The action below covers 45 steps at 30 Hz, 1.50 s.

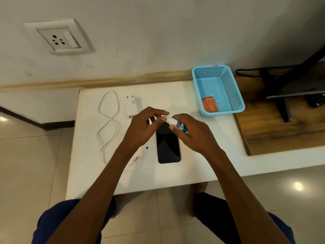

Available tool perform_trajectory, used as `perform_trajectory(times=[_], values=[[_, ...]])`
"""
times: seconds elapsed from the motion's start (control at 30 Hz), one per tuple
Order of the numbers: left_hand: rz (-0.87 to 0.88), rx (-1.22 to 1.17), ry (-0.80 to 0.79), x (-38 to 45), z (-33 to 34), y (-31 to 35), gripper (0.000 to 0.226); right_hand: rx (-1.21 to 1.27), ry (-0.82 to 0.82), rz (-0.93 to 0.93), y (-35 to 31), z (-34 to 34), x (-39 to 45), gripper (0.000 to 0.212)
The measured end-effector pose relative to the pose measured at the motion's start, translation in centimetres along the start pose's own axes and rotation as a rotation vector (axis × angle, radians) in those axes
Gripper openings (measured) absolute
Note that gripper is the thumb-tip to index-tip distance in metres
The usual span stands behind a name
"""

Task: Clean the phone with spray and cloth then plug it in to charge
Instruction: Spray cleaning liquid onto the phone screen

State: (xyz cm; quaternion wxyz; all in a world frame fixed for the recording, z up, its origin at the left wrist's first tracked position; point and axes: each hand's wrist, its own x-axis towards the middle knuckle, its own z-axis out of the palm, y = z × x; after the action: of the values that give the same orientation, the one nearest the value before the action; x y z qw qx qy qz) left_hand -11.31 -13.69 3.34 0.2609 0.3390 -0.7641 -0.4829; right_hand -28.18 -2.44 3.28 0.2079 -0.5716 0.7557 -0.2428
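Observation:
A black phone (168, 147) lies screen up on the white table (202, 155). Above its top end, my right hand (191, 132) grips a small spray bottle (176, 123) with blue liquid and a white top. My left hand (146, 127) pinches the bottle's white cap end with thumb and fingertips. A white charger adapter (132, 106) lies behind my left hand, and a white cable (109, 124) loops to its left, with its plug ends beside the phone. An orange cloth (209, 104) sits in a blue basket (226, 81) at the back right.
A wall socket (59, 37) is mounted on the wall at the upper left. A wooden desk (274, 131) to the right carries a black monitor stand (284, 103) and cables. My knees are below the table's front edge.

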Motion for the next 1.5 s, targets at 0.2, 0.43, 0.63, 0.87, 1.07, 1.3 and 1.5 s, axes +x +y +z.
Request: perform_trajectory(times=[0.2, 0.43, 0.63, 0.87, 1.07, 1.3, 1.5], values=[[-0.016, -0.012, -0.048, -0.2, 0.0, -0.2, 0.016, 0.027, -0.008, -0.042, 0.1, 0.5, -0.3, 0.044], [0.008, -0.039, -0.113, -0.3, 0.0, -0.4, 0.018, 0.103, 0.009, -0.034, -0.3, 0.9, -0.4, 0.028], [0.012, -0.070, -0.125, -0.3, -0.4, -0.4, 0.018, 0.111, 0.059, -0.021, -0.7, 1.2, -0.4, 0.044], [0.022, -0.052, -0.151, -0.4, -0.8, -0.4, 0.018, 0.076, 0.092, -0.021, -0.7, 1.6, -0.4, 0.049], [0.001, -0.050, -0.160, -0.4, -1.5, -0.3, 0.014, 0.033, 0.122, -0.046, -0.8, 1.4, -0.8, 0.053], [-0.044, -0.099, -0.061, -0.2, -1.9, -0.4, 0.013, 0.062, 0.021, 0.011, -0.4, 0.9, -0.2, 0.049], [-0.189, -0.425, 0.032, 0.0, -0.7, -0.6, 0.014, 0.381, -0.010, 0.122, 2.0, -0.3, -0.2, 0.053]])
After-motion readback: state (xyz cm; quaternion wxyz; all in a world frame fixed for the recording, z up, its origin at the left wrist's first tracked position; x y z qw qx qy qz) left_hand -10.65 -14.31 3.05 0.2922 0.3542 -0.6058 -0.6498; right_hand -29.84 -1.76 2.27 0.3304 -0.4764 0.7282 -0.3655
